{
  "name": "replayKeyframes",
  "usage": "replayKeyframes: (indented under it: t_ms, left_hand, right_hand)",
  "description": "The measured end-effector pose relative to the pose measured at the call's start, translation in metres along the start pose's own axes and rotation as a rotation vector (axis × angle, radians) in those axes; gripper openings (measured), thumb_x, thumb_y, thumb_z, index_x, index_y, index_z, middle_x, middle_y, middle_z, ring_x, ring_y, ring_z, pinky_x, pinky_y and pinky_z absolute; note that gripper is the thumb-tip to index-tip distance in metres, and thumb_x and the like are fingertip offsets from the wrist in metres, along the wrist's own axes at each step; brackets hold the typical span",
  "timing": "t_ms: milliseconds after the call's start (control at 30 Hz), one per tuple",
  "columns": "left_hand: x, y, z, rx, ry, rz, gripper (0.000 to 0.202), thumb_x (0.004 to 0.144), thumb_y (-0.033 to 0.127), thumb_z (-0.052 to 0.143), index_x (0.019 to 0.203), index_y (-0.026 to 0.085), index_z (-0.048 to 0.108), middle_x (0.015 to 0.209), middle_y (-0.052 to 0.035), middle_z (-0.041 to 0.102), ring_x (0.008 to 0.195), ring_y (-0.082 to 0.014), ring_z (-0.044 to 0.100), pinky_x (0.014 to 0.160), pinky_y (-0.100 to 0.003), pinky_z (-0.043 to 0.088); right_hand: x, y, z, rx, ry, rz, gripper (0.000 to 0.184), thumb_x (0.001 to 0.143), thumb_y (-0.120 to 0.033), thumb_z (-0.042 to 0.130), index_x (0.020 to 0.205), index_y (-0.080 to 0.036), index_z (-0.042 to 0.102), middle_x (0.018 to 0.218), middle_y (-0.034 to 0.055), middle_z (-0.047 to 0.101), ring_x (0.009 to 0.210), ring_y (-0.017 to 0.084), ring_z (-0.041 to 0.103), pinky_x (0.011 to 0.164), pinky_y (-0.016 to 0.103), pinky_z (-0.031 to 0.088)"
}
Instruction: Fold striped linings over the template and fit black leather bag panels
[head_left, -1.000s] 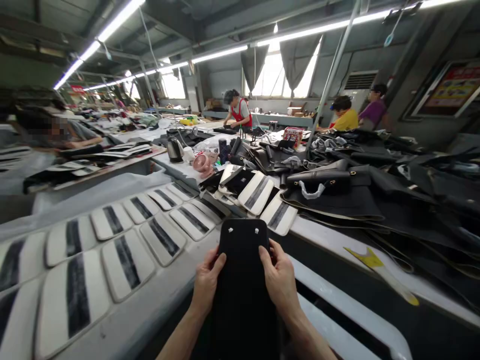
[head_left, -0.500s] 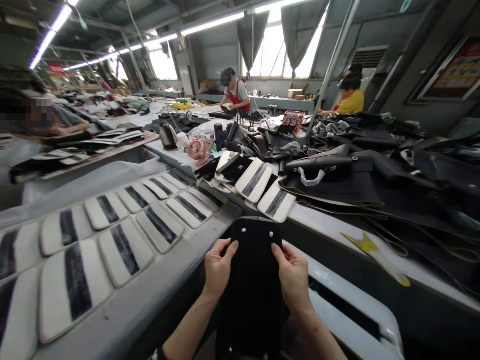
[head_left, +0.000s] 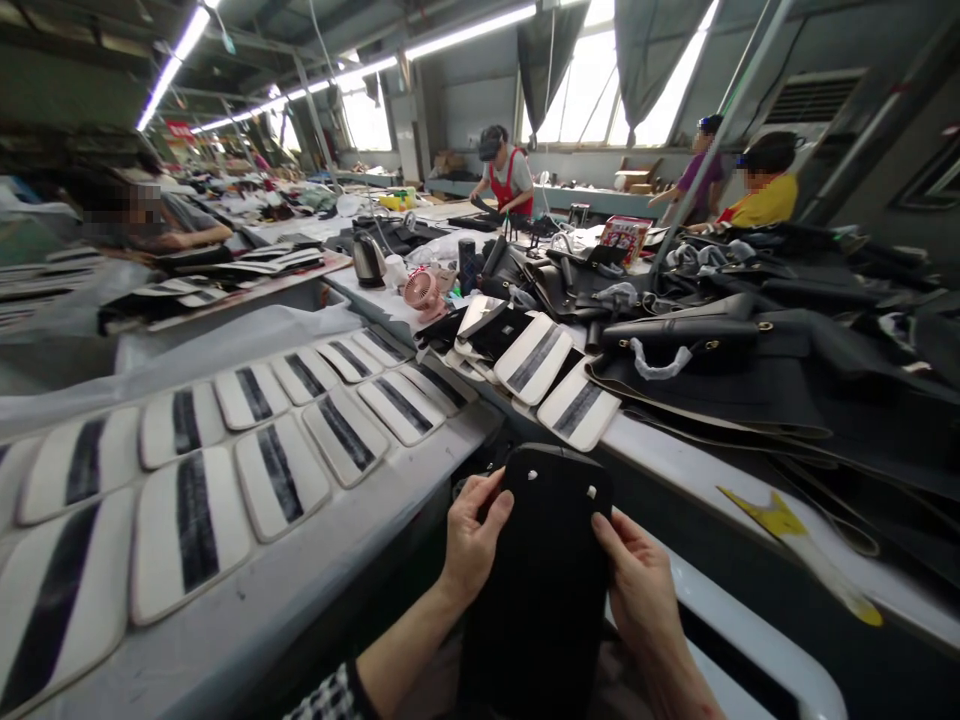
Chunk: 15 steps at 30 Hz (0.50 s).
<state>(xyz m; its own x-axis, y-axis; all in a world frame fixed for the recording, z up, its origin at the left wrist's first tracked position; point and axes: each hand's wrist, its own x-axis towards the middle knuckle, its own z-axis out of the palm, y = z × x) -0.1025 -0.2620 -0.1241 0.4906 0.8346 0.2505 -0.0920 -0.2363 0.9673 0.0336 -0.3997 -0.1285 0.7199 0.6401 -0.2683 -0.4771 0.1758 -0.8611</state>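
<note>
A long black panel with rounded corners (head_left: 544,580) stands tilted in front of me, with two small white bits near its top edge. My left hand (head_left: 476,535) pinches its left edge, thumb on the near face. On the opposite edge my right hand (head_left: 641,575) grips it the same way, fingers behind. The panel's lower end fades into shadow near my lap. Just beyond its top lies a white panel with a dark stripe (head_left: 577,405), at the edge of the right-hand table.
Rows of striped white panels (head_left: 193,535) cover the left table. Black leather bag pieces (head_left: 720,370) are heaped on the right, near a yellow-and-white strip (head_left: 802,550). A pink fan (head_left: 422,292) and kettle (head_left: 368,262) stand farther back. Several co-workers, one in a red apron (head_left: 514,185), are beyond.
The view has swung left, so the scene sits farther right. Both hands still hold the black panel, now turned slightly. Another person in purple has come into sight at the back right.
</note>
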Motion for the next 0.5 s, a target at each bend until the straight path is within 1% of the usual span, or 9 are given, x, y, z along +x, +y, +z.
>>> replayKeyframes:
  t_ms: [67,133,200,267,333,400,433,467,500]
  left_hand:
    - [0.015,0.003,0.003,-0.082,-0.042,0.015,0.039,0.094,0.046,0.051,0.122,0.022,0.066,0.118,-0.0073,0.059,0.11,-0.022,0.055,0.098,-0.033,0.042]
    - [0.031,0.008,0.008,-0.187,-0.156,-0.009,0.046,0.095,0.052,0.045,0.124,0.022,0.064,0.135,-0.0079,0.054,0.123,-0.0256,0.05,0.105,-0.036,0.039]
    - [0.044,0.012,0.015,-0.293,-0.313,-0.072,0.052,0.094,0.058,0.042,0.123,0.02,0.064,0.137,-0.0085,0.054,0.125,-0.0275,0.05,0.105,-0.037,0.039]
    - [0.05,0.014,0.02,-0.348,-0.406,-0.113,0.053,0.094,0.059,0.041,0.116,0.018,0.066,0.13,-0.0096,0.06,0.121,-0.027,0.054,0.104,-0.037,0.041]
    - [0.051,0.013,0.023,-0.348,-0.411,-0.103,0.051,0.095,0.059,0.04,0.109,0.018,0.067,0.127,-0.0098,0.063,0.121,-0.0261,0.055,0.106,-0.036,0.039]
    - [0.049,0.012,0.024,-0.349,-0.402,-0.091,0.05,0.095,0.059,0.039,0.107,0.019,0.066,0.128,-0.0097,0.062,0.122,-0.0255,0.054,0.108,-0.037,0.037]
    - [0.047,0.011,0.024,-0.358,-0.402,-0.092,0.049,0.095,0.059,0.039,0.106,0.019,0.065,0.128,-0.0095,0.062,0.123,-0.0253,0.054,0.108,-0.037,0.037]
    - [0.046,0.011,0.023,-0.371,-0.402,-0.095,0.049,0.095,0.06,0.038,0.105,0.02,0.065,0.129,-0.0094,0.061,0.123,-0.0252,0.054,0.108,-0.037,0.037]
    - [0.046,0.011,0.022,-0.384,-0.404,-0.098,0.05,0.095,0.061,0.038,0.105,0.02,0.065,0.13,-0.0093,0.061,0.122,-0.0251,0.054,0.109,-0.038,0.037]
  right_hand:
    - [-0.004,-0.001,-0.004,-0.019,-0.036,-0.001,0.037,0.071,-0.039,0.081,0.101,-0.02,0.072,0.095,0.0072,0.075,0.086,0.025,0.07,0.073,0.034,0.058]
    - [-0.006,-0.003,-0.008,-0.046,-0.059,-0.004,0.038,0.073,-0.041,0.079,0.101,-0.018,0.071,0.096,0.0088,0.075,0.088,0.028,0.07,0.075,0.038,0.058]
    - [-0.007,-0.007,-0.012,-0.117,-0.062,-0.013,0.041,0.074,-0.045,0.077,0.104,-0.017,0.069,0.097,0.0103,0.074,0.089,0.029,0.07,0.078,0.041,0.057]
    - [-0.006,-0.017,-0.012,-0.269,-0.035,-0.076,0.05,0.077,-0.048,0.073,0.116,-0.018,0.063,0.106,0.0119,0.072,0.093,0.03,0.069,0.082,0.045,0.057]
    - [-0.002,-0.029,-0.008,-0.537,0.018,-0.262,0.06,0.082,-0.049,0.068,0.133,-0.021,0.053,0.125,0.0131,0.064,0.109,0.031,0.064,0.092,0.049,0.053]
    - [0.003,-0.041,0.002,-0.866,0.04,-0.534,0.062,0.086,-0.045,0.064,0.142,-0.024,0.045,0.144,0.012,0.048,0.129,0.032,0.049,0.106,0.054,0.041]
    - [0.006,-0.045,0.008,-1.015,0.014,-0.656,0.059,0.088,-0.041,0.062,0.141,-0.024,0.046,0.149,0.0103,0.043,0.136,0.032,0.041,0.111,0.055,0.035]
    - [0.008,-0.047,0.014,-1.13,-0.026,-0.749,0.053,0.089,-0.037,0.061,0.138,-0.023,0.05,0.15,0.0089,0.042,0.14,0.031,0.034,0.113,0.055,0.031]
    - [0.01,-0.048,0.021,-1.197,-0.067,-0.817,0.045,0.089,-0.033,0.06,0.133,-0.022,0.055,0.147,0.0079,0.046,0.141,0.03,0.032,0.114,0.055,0.03]
